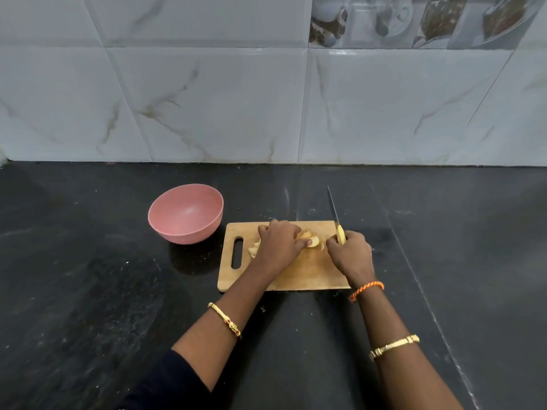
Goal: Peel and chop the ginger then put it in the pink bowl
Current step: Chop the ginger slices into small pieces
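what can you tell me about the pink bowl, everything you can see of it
The pink bowl is round and deep, of matte material that looks like plastic, with faint ridges near its base. It stands upright on the black countertop, with nothing visible inside. It sits just beyond the handle-slot corner of the wooden cutting board, seemingly without touching it. Neither hand touches it.

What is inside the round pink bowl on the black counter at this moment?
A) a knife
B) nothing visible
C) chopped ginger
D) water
B: the round pink bowl shows only its bare inner wall, while the pale ginger pieces lie on the wooden chopping board, by the left hand.
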